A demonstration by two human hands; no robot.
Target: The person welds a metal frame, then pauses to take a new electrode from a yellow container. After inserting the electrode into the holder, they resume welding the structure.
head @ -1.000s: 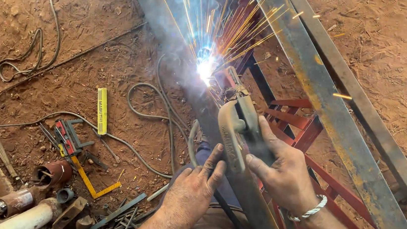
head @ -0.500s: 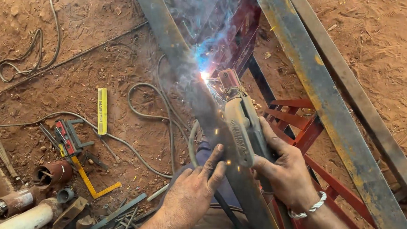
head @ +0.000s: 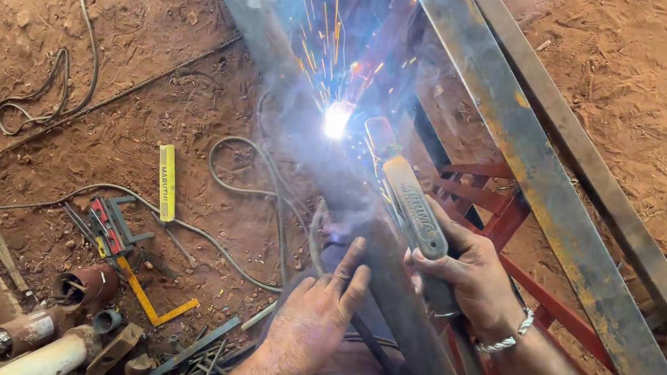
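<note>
1. Nearest me I count two hands. My left hand (head: 319, 318) lies flat, fingers spread and gripping nothing, palm pressed on the dark steel bar (head: 388, 299) that runs up the middle of the view.
2. My right hand (head: 467, 283) has its fingers wrapped tight round the grey electrode holder (head: 417, 212), just right of that bar; one metal bangle (head: 508, 336) sits on the wrist.
3. At lower left I see one cluster of pipe offcuts (head: 59, 324), one yellow square (head: 147, 300) and one red-handled clamp (head: 105, 227) on the dirt.
4. One yellow electrode packet (head: 166, 182) lies just beyond them, with cables (head: 246, 163) looping around it.
5. Past the holder's tip, one white arc (head: 337, 120) burns against the bar, throwing sparks and smoke.
6. To the right, two rusty steel beams (head: 517, 140) run diagonally over one red frame (head: 503, 204).
</note>
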